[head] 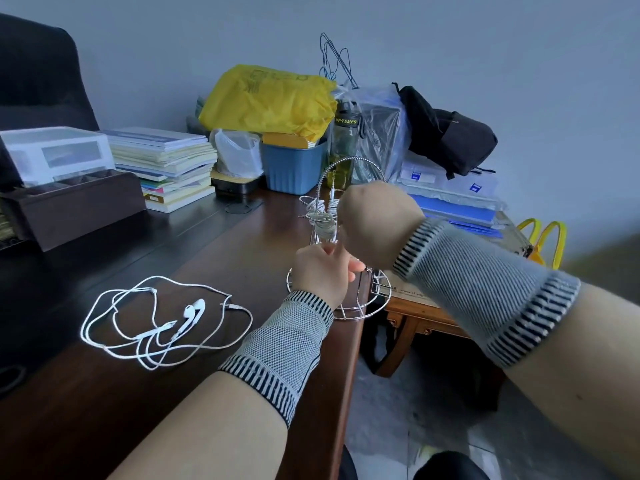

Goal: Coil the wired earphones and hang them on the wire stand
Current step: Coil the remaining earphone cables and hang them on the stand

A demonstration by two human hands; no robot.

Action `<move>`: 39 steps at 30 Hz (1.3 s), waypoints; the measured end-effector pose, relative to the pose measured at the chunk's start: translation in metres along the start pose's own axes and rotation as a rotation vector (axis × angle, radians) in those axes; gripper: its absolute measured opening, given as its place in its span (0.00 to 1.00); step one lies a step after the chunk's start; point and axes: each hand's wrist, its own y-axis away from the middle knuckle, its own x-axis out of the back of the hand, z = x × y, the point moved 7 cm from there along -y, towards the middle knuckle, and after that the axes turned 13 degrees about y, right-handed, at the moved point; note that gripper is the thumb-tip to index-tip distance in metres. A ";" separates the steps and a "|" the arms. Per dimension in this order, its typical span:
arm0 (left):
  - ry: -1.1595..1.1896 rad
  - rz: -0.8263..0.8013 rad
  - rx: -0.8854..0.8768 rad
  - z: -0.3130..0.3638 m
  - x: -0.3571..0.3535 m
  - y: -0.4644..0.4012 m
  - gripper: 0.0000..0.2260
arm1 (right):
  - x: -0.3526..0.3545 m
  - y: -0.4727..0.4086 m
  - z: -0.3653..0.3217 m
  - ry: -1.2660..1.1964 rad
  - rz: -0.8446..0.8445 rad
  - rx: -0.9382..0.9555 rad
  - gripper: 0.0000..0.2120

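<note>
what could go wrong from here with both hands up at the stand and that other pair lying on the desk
1. The wire stand sits at the desk's edge, its base partly overhanging; a tug from either the left hand or right hand could tip it off.
2. Coiled earphones already hang there and may get knocked loose.
3. The loose earphones lie in overlapping loops, likely to knot when lifted.

both arms are bare apart from matching knit wrist sleeves. the grey-and-white woven knit sleeve on the left wrist (287,344) has a tiny checked weave, with black-and-white striped ribbed bands at both ends. the same grey woven knit sleeve on the right wrist (485,285) has identical striped cuffs. no rings or watch showing.
</note>
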 end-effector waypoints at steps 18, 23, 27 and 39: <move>0.101 -0.001 0.008 -0.002 -0.001 0.007 0.23 | -0.050 0.042 0.062 -0.597 0.302 -0.304 0.06; 0.071 -0.001 -0.004 0.002 -0.002 0.003 0.16 | -0.057 0.031 0.074 -0.587 0.100 -0.312 0.09; 0.083 0.010 -0.007 0.001 -0.002 0.004 0.16 | -0.071 0.032 0.090 -0.682 -0.009 -0.370 0.12; 0.095 0.028 0.001 0.000 -0.002 0.003 0.17 | -0.027 0.030 0.093 -0.512 0.304 -0.343 0.09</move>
